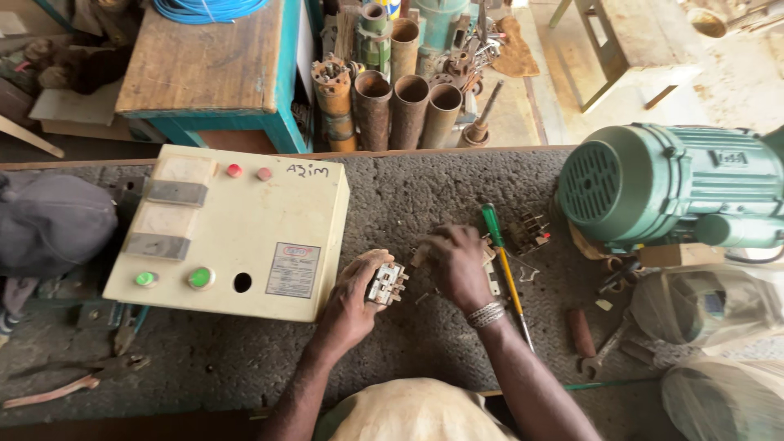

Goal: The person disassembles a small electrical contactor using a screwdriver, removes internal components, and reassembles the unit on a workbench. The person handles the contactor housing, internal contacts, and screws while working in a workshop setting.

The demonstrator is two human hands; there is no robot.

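Contactor (386, 283), a small white block with metal terminals, sits clasped in the left hand (353, 304), fingers curled round it, held just above the grey mat (408, 196) beside the cream control box (233, 237). Right hand (459, 265) rests knuckles-up on the mat just to its right, fingers bent over small parts (492, 273); whether it grips any of them I cannot tell. A metal bracelet (485, 314) circles that wrist. A green-handled screwdriver (505, 265) lies touching the right hand's far side. A dark terminal block (529, 232) sits near it. Further right stands a green motor (678, 188), with a red-handled tool (581, 333) on the mat below it. Rusty pipes (392, 102) stand behind the bench.
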